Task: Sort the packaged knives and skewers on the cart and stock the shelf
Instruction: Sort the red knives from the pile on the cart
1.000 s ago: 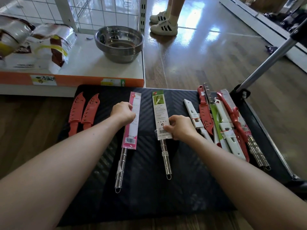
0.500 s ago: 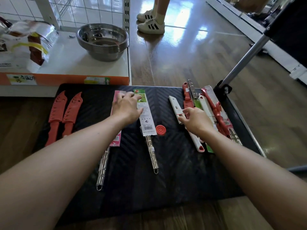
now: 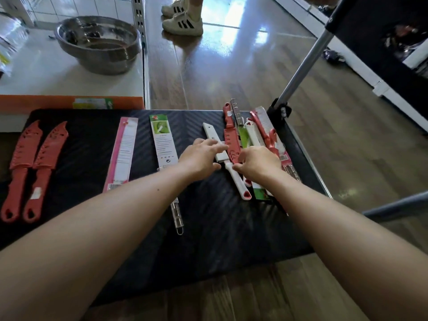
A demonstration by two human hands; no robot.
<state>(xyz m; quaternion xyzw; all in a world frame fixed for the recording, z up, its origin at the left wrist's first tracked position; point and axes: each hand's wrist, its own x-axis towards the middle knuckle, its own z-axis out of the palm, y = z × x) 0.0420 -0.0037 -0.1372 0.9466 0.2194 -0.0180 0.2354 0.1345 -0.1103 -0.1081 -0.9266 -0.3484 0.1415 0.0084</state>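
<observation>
Black ribbed cart deck point(image 3: 208, 228), set against a low white shelf point(image 3: 69, 75) with an orange front edge. Far left: two red knives point(image 3: 47, 156) in perforated red sheaths, side by side, nearly touching, tips toward the shelf. Centre: pink skewer pack point(image 3: 122, 154) and green skewer pack point(image 3: 163, 144), flat, apart, roughly parallel; steel handle loop of the green pack toward the near edge. Right of centre: white knife point(image 3: 235, 180) in a white sheath, red-tipped handle nearest. Far right: overlapping heap point(image 3: 245, 135) of red-sheathed and white knives with green and pink carded packs.
</observation>
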